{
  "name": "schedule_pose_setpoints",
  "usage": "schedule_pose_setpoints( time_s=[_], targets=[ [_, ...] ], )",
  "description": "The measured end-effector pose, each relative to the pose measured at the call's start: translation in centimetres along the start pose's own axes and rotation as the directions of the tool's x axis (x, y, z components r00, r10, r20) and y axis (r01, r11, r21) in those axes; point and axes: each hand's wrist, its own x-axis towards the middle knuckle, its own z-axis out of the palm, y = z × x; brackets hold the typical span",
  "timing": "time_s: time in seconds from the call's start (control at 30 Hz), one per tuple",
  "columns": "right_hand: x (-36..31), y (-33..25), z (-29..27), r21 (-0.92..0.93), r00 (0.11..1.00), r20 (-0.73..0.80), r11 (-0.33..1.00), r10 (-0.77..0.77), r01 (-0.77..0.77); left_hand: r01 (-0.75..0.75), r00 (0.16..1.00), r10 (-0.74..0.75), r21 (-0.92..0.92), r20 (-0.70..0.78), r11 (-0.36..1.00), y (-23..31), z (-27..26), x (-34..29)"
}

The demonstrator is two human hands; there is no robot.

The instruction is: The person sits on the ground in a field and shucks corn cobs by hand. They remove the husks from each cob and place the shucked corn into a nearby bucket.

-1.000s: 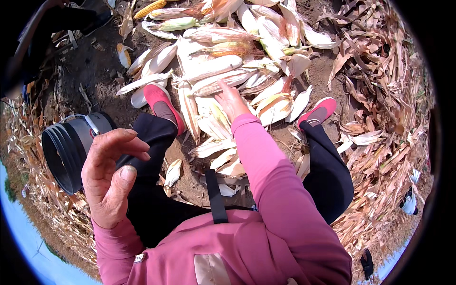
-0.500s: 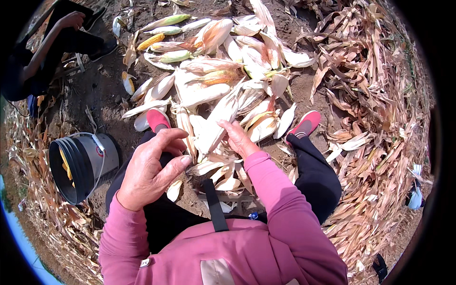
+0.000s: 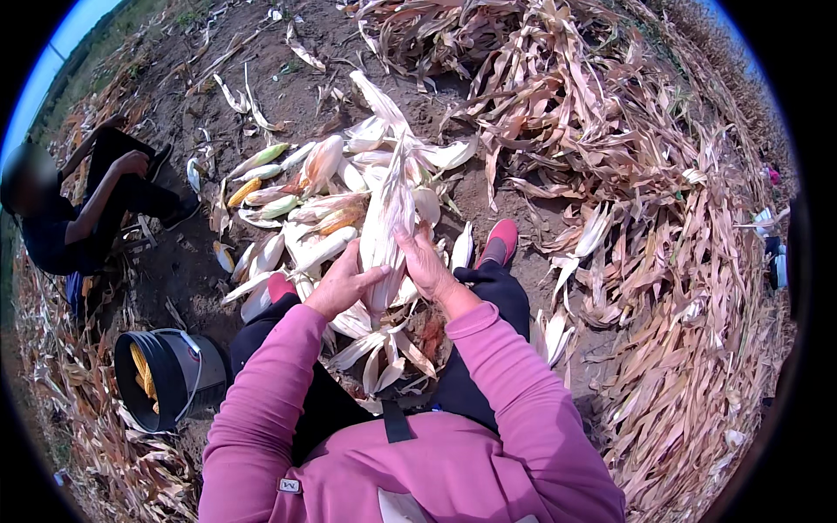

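Between my two hands a corn ear in its pale dry husk [image 3: 386,222] stands lengthwise, its husk tip pointing away from me. My left hand [image 3: 345,286] grips its lower left side, thumb across the front. From the right, my right hand [image 3: 424,264] closes on the same ear, its fingers partly hidden behind the husk. Below and beyond the hands lies a heap of husked-over corn ears [image 3: 321,253], some pale, some greenish. A bare yellow ear [image 3: 244,193] shows at the heap's left side.
On my left a dark bucket [image 3: 166,383] lies tipped, with yellow ears inside. A person in dark clothes [image 3: 65,231] sits at far left. Dry stalks and leaves [image 3: 663,288] are piled along the right. My legs, in red shoes [image 3: 500,235], flank the heap.
My left hand, earlier apart with spread fingers, has come onto the corn ear beside my right hand. The ear now stands raised above the heap. The view has shifted, showing more ground ahead.
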Motion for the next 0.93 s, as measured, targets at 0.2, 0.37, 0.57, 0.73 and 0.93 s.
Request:
schedule_pose_setpoints(
  time_s=[0.2,0.37,0.57,0.73,0.93],
  targets=[
    [1.3,2.4,-3.5,-0.052,0.966,-0.257,0.999,-0.002,-0.012,-0.019,0.999,0.016,-0.100,-0.031,0.995,-0.6,2.1,2.4],
    [1.5,-0.8,-2.9,0.076,0.929,-0.369,0.997,0.031,-0.004,0.042,0.998,-0.052,-0.297,-0.025,0.954,-0.2,2.6,3.9],
    [1.5,-1.8,-3.4,-0.594,0.897,-0.391,0.801,-0.205,-0.076,0.001,1.000,-0.008,-0.247,-0.025,0.969,0.1,4.0,4.9],
    [3.0,1.2,-3.7,-0.291,0.903,-0.388,0.954,-0.184,0.069,-0.080,0.990,0.056,-0.183,-0.133,0.980,-2.1,5.1,6.0],
    [2.2,-0.7,-3.5,0.161,0.931,-0.356,0.987,0.075,-0.018,-0.064,0.987,0.035,-0.180,-0.156,0.982,-1.8,4.2,5.5]
  ],
)
